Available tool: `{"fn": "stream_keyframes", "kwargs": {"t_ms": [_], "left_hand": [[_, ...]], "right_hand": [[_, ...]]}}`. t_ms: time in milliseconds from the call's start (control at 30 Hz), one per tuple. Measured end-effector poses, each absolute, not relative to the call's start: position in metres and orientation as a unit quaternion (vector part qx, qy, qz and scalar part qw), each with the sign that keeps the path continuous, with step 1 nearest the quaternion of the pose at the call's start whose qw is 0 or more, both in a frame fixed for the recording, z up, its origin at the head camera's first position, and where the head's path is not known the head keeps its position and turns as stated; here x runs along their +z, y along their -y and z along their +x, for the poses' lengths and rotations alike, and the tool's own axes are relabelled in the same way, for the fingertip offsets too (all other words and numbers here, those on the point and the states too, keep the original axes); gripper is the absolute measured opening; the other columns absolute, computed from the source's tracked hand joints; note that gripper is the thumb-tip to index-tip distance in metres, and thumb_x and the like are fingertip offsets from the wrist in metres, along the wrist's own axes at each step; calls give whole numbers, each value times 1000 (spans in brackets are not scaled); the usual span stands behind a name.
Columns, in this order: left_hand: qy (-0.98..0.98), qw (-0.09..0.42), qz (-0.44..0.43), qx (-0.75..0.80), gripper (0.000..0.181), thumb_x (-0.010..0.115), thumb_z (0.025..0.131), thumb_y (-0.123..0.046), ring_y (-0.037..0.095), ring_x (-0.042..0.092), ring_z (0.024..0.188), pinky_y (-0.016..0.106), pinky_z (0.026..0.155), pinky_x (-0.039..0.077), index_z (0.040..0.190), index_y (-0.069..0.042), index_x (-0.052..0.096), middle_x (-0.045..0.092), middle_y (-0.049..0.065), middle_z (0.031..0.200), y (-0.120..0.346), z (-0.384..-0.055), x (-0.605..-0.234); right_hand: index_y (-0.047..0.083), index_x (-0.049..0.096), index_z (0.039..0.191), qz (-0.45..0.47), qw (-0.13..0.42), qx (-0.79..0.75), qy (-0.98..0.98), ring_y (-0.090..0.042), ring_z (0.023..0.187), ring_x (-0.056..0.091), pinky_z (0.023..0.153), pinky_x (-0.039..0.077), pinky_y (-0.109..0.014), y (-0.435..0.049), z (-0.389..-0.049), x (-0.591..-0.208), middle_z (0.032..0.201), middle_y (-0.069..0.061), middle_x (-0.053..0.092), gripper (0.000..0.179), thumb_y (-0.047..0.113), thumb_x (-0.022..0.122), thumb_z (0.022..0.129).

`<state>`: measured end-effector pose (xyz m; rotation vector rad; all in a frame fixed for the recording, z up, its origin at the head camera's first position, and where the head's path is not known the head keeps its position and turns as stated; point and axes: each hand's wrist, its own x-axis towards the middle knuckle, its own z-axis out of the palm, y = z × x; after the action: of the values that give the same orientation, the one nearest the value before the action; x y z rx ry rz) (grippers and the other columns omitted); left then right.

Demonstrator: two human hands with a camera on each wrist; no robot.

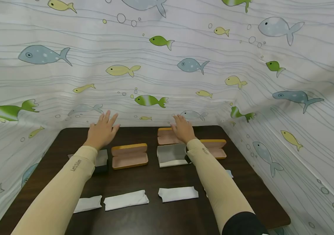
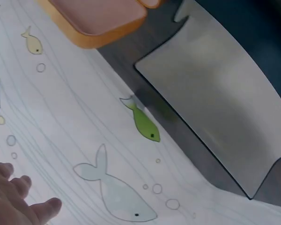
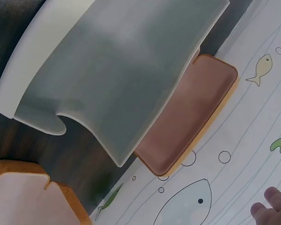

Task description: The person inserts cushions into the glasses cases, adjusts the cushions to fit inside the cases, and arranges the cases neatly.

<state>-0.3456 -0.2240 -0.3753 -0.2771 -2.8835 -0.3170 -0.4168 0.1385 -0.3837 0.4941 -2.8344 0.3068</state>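
My left hand (image 1: 100,131) is held up with its fingers spread, above and behind a dark case (image 1: 101,160) that stands open with a grey lining. Similarly raised, my right hand (image 1: 183,129) overlaps an orange case (image 1: 165,136) at the back in the head view. Neither hand holds anything. Between the arms an orange case with a pink lining (image 1: 129,156) lies open, beside an open white case with a grey lining (image 1: 172,156). Another open orange case (image 1: 217,150) is partly hidden by my right forearm. In both wrist views only fingertips show at the edge.
Across the front of the brown table (image 1: 143,222) lie several white folded pieces, including one at the left (image 1: 88,204), one in the middle (image 1: 125,199) and one to the right (image 1: 178,194). A fish-patterned sheet (image 1: 167,85) hangs behind and along both sides.
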Motion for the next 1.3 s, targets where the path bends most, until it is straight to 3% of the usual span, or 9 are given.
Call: {"fn": "stream_keyframes", "kwargs": {"t_ms": [100,133,233,300,400,567,733,1033,1300], "left_hand": [[983,118,-95,-104,64,35,110,-42,49,19,148,79,102,30,164,-13,17,11,24,167,220,-344,-375],[983,120,-94,-105,63,37,110,-41,49,31,144,75,98,39,164,-13,17,16,25,165,219,-342,-375],[980,138,-93,-110,57,43,109,-34,42,65,104,56,67,56,159,-9,31,53,25,144,215,-335,-377],[974,163,-99,-119,48,47,107,-28,33,63,66,42,45,46,150,-6,46,70,20,107,211,-330,-378],[959,219,-115,-140,34,53,104,-20,19,43,42,31,36,32,131,-2,62,61,8,67,203,-323,-383],[934,268,-132,-198,26,59,101,-14,13,36,39,28,35,28,122,-1,66,69,10,76,183,-306,-398],[936,229,-139,-228,24,60,101,-16,12,42,44,28,38,33,120,-3,66,72,10,89,156,-286,-411],[928,206,-195,-241,5,67,95,-11,6,43,51,25,43,34,95,-13,72,61,-7,70,110,-262,-437],[944,108,-224,-218,5,72,95,-22,4,52,61,26,52,44,98,-18,73,64,-10,77,76,-247,-465]], "right_hand": [[10,39,157,168,127,103,972,-33,150,30,118,25,-62,-137,-416,-386,161,-15,35,55,39,42,110],[10,40,156,167,128,104,972,-32,149,33,118,26,-60,-136,-415,-386,160,-15,37,53,38,43,110],[9,47,151,168,137,118,969,-30,142,44,115,36,-54,-133,-412,-389,156,-13,44,48,33,46,110],[8,52,146,168,146,141,965,-29,132,54,107,46,-49,-132,-407,-390,151,-13,51,44,30,49,109],[6,59,138,157,159,190,956,-27,116,65,90,56,-44,-132,-398,-392,142,-11,59,37,25,52,107],[7,63,131,117,140,256,949,-24,103,66,79,57,-41,-138,-375,-396,127,-9,66,31,22,52,107],[6,64,129,104,89,275,952,-27,106,64,87,56,-44,-149,-348,-405,123,-11,64,29,22,53,107],[3,66,122,124,14,250,960,-29,101,65,86,55,-47,-173,-311,-427,112,-11,67,24,16,59,104],[4,68,109,133,-46,230,963,-22,92,62,83,54,-45,-193,-281,-453,100,-7,64,13,11,69,97]]}}
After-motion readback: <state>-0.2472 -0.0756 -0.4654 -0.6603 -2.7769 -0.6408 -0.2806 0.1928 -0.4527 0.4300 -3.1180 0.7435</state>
